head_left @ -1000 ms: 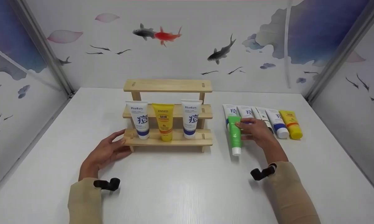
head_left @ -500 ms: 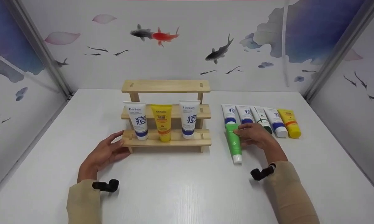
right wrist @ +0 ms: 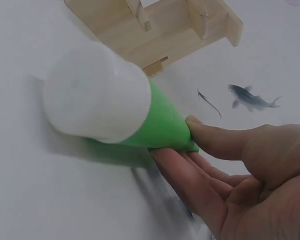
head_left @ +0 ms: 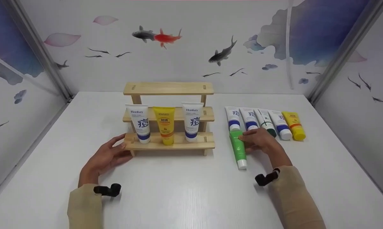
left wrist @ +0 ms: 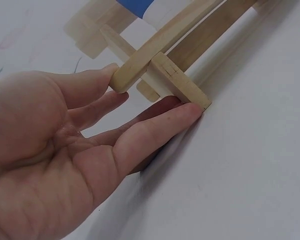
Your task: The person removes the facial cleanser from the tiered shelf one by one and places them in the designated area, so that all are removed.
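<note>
The right hand (head_left: 259, 140) pinches the green squeeze tube (head_left: 238, 148) and the left hand (head_left: 107, 156) holds the three-step wooden rack (head_left: 178, 115), so moving the tube seems underway, and next needs a steady pinch.

Rack (head_left: 178, 114) left, five-tube row (head_left: 265, 122) right, on desk (head_left: 178, 190).
Three tubes (head_left: 166, 127) stand abreast on the lowest step (head_left: 180, 140), two higher steps (head_left: 168, 88) behind; a single tube (head_left: 238, 148) is before the row's left end; the wall (head_left: 178, 63) stands behind the desk.
</note>
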### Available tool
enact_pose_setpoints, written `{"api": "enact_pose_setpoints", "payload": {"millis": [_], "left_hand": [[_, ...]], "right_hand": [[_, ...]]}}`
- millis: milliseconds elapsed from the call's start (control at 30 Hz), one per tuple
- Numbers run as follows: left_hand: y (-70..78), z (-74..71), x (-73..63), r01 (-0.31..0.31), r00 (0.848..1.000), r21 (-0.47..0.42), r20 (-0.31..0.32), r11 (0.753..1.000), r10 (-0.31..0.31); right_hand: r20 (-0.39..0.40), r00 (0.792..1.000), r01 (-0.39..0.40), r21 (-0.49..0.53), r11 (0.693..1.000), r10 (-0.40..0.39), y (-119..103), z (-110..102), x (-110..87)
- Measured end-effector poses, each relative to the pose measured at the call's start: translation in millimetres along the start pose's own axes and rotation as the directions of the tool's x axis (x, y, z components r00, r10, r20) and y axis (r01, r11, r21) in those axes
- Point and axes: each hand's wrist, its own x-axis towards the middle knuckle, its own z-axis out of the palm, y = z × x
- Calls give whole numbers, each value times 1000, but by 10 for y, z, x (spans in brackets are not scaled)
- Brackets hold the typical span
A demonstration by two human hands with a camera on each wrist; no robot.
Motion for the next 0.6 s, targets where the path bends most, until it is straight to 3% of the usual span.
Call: {"api": "enact_pose_setpoints", "payload": {"millis": [233, 600], "left_hand": [[21, -14, -4, 7, 1000, -5, 3, 1000, -7], [7, -16, -8, 4, 1000, -17, 4, 1000, -4]], "right_hand": [[5, 1000, -17, 66, 998, 17, 38, -10, 23], [13, 999, -29, -35, 999, 30, -22, 19, -42]]}}
